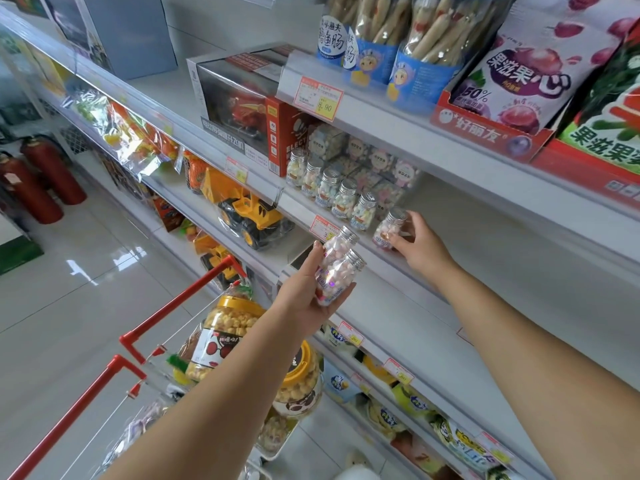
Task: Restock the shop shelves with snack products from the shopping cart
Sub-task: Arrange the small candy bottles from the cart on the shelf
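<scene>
My left hand (308,285) grips two small clear candy bottles (337,268) with silver caps, held tilted in front of the middle shelf (450,258). My right hand (420,245) holds a third candy bottle (389,228) at the shelf's front edge, at the right end of a row of several like bottles (332,188). The shopping cart (145,341) with red handles stands below my left arm. It holds big yellow-lidded popcorn jars (225,337) and bagged snacks.
Toy trucks in bags and a boxed toy car (239,109) fill the shelves to the left. Sausage packs (391,36) and fruit-candy bags (526,71) sit on the upper shelf. Snack bags line the lower shelves (415,414). Red fire extinguishers (38,181) stand on the tiled floor at far left.
</scene>
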A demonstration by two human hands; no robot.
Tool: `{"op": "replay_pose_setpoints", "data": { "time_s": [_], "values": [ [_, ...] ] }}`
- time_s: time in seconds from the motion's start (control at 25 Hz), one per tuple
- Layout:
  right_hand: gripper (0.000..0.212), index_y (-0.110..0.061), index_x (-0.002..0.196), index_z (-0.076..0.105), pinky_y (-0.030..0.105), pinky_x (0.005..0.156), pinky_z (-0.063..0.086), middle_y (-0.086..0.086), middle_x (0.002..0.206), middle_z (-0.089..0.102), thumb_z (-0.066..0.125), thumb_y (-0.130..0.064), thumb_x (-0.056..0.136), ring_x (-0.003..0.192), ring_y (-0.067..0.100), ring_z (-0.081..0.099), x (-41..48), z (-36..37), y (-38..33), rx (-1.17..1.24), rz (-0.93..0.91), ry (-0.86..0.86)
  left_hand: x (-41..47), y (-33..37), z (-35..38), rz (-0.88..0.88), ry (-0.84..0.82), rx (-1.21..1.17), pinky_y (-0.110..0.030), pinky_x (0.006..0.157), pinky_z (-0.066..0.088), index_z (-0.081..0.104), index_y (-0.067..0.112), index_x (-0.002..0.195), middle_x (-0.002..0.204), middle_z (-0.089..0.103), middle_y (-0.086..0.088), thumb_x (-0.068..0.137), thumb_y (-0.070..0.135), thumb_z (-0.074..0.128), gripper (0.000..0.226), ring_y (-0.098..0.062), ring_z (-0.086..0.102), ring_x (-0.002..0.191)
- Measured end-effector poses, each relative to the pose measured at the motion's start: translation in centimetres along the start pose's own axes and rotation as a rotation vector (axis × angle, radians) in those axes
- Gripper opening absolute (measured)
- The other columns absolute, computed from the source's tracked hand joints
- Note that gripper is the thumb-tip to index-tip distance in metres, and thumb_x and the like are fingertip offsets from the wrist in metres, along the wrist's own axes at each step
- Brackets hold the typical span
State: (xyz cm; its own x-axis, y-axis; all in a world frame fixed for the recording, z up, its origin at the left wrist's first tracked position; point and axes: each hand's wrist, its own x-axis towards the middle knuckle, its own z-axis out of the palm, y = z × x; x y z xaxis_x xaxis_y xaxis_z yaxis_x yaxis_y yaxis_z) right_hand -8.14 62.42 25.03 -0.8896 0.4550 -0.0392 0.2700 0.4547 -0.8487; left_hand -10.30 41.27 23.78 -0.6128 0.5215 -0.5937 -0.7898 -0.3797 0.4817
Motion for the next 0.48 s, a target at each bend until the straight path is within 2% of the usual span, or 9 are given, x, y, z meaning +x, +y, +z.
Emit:
{"op": "replay_pose_setpoints", "data": {
  "time_s": [0.16, 0.24, 0.32, 0.36, 0.4, 0.48],
  "values": [
    [0.046, -0.021, 0.135, 0.046, 0.023, 0.088, 0.039, -0.007, 0.118, 0.059, 0.065, -0.016, 0.093, 0.112, 0.011, 0.057, -0.3, -0.3, -0.5, -0.018, 0.033, -0.044, 0.4, -0.5, 0.9, -0.015, -0.017, 0.038, -0.032, 0.058, 0.060, 0.067, 0.012, 0.115, 0.095, 0.075, -0.009, 0.092, 0.044, 0.065, 0.040, -0.018, 0.074, 0.073],
    [0.048, -0.023, 0.136, 0.046, 0.025, 0.086, 0.042, -0.006, 0.119, 0.055, 0.065, -0.019, 0.092, 0.103, 0.011, 0.057, -1.2, -0.6, -0.7, -0.059, 0.000, 0.116, 0.6, -0.7, 1.4, -0.015, -0.032, 0.043, -0.032, 0.059, 0.061, 0.067, 0.011, 0.112, 0.093, 0.076, -0.009, 0.092, 0.043, 0.065, 0.037, -0.018, 0.074, 0.073],
    [0.030, -0.023, 0.125, 0.055, 0.032, 0.081, 0.049, -0.004, 0.110, 0.061, 0.058, -0.022, 0.096, 0.088, 0.011, 0.058, -2.9, -0.8, -1.5, -0.020, -0.070, 0.291, 0.8, -0.9, 1.8, -0.010, -0.047, 0.055, -0.033, 0.060, 0.061, 0.068, 0.011, 0.108, 0.091, 0.076, -0.009, 0.092, 0.042, 0.065, 0.035, -0.018, 0.074, 0.073],
    [0.021, -0.025, 0.118, 0.059, 0.034, 0.077, 0.052, -0.004, 0.102, 0.064, 0.055, -0.027, 0.097, 0.082, 0.009, 0.060, -3.8, -0.9, -2.0, 0.025, -0.091, 0.259, 0.8, -1.0, 1.9, -0.005, -0.055, 0.070, -0.033, 0.061, 0.061, 0.068, 0.011, 0.107, 0.091, 0.076, -0.009, 0.092, 0.042, 0.066, 0.035, -0.018, 0.074, 0.073],
    [0.020, -0.027, 0.114, 0.061, 0.032, 0.071, 0.052, -0.006, 0.096, 0.066, 0.054, -0.035, 0.098, 0.077, 0.006, 0.061, -4.7, -0.8, -2.6, 0.064, -0.086, 0.149, 0.9, -1.2, 2.0, 0.000, -0.068, 0.095, -0.032, 0.063, 0.062, 0.068, 0.010, 0.108, 0.092, 0.076, -0.010, 0.092, 0.041, 0.066, 0.035, -0.019, 0.074, 0.074],
    [0.027, -0.032, 0.118, 0.062, 0.024, 0.064, 0.050, -0.007, 0.094, 0.066, 0.058, -0.044, 0.094, 0.072, 0.002, 0.061, -5.7, -0.7, -3.1, 0.076, -0.037, -0.064, 0.9, -1.5, 2.3, 0.011, -0.116, 0.160, -0.032, 0.067, 0.062, 0.068, 0.009, 0.112, 0.095, 0.076, -0.010, 0.094, 0.039, 0.064, 0.035, -0.019, 0.074, 0.077]
  ]
}}
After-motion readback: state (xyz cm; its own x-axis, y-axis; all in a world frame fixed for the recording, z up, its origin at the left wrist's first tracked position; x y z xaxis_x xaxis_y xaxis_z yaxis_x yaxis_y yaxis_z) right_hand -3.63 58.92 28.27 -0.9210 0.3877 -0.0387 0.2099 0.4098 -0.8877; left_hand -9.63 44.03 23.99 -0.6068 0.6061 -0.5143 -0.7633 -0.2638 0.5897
